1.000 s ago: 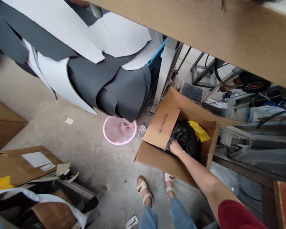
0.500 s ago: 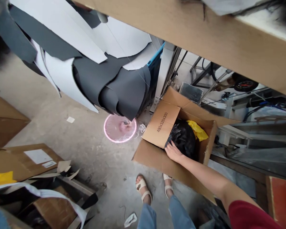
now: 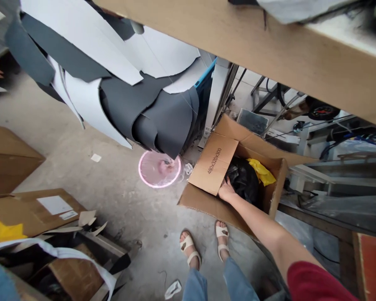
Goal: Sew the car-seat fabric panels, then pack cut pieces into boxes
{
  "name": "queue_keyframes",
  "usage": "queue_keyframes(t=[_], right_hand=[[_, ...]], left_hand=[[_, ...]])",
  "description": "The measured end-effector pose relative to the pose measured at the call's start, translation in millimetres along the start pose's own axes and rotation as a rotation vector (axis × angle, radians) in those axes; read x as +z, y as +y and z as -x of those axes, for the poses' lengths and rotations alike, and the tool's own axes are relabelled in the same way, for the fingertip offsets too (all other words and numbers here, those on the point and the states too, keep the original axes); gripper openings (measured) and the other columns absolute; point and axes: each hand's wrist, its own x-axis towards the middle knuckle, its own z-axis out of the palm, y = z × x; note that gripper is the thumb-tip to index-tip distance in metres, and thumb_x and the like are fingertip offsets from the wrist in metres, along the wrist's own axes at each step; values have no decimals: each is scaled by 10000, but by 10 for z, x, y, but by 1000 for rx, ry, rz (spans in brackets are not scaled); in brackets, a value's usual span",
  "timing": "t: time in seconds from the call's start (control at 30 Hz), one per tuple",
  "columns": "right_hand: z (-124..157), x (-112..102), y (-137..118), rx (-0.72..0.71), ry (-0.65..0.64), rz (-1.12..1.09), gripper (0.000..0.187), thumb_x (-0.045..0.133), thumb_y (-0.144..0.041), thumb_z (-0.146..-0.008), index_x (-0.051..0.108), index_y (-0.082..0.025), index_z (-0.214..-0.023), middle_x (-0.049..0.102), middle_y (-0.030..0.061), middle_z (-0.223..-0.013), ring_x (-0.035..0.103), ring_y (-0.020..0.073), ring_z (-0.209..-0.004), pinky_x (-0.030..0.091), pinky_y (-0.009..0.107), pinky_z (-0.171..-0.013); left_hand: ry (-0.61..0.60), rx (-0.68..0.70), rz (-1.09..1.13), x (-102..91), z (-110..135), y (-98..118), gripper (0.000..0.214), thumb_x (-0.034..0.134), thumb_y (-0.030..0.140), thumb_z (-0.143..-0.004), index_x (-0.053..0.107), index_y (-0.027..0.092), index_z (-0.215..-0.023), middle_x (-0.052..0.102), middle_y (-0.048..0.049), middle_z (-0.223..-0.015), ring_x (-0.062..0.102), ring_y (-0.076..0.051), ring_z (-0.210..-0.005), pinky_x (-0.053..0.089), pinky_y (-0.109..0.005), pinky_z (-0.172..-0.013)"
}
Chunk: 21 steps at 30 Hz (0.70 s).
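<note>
My right hand [image 3: 227, 190] reaches down into an open cardboard box [image 3: 213, 165] on the floor. Its fingers lie stretched against a black plastic bag [image 3: 242, 177] inside the box, next to the printed inner flap. Their tips dip out of sight between bag and flap. A yellow piece [image 3: 261, 171] lies beside the bag at the far side of the box. My left hand is out of view. My feet in pale sandals [image 3: 189, 248] stand just in front of the box.
A wooden table edge [image 3: 269, 46] overhangs the box. Grey and white sheets [image 3: 128, 96] droop from it on the left. A pink round fan guard [image 3: 159, 169] lies on the concrete floor. Flat cartons [image 3: 34, 209] and scraps crowd the lower left. Metal frames stand behind the box.
My right hand has shifted slightly deeper along the flap, from lying spread on top of the bag to pointing down beside it. The view moved a little.
</note>
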Motion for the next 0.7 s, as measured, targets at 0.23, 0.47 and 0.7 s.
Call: queue_keyframes(t=[0.23,0.47,0.7], right_hand=[[1258,-272,766,457,268,158,484,234,-244,-855,284,2,-1269,319,237,-1295,314,296,-1186,256,458,-948],[894,242,1024,357,-69,-65,394,386,-212,-791,487,-129,-1163,565,101,-1098,539,182,-982,417,278,-820],[577,87,350,303,65,-39,413,281,-142,-805,492,-149,-1160,537,129,-1121,503,225,-1016,352,349,-895]], left_hand=[[12,40,44,-76,26,2,587,133,286,-610,467,435,-1069,474,145,-1121,469,-349,-1021,363,-430,-545],[5,15,38,-85,14,1,616,132,305,-591,438,457,-1103,448,163,-1152,450,-384,-1029,353,-464,-533],[-17,13,18,-13,12,-14,620,159,319,-587,384,471,-1144,401,182,-1208,432,-388,-1052,353,-465,-546]])
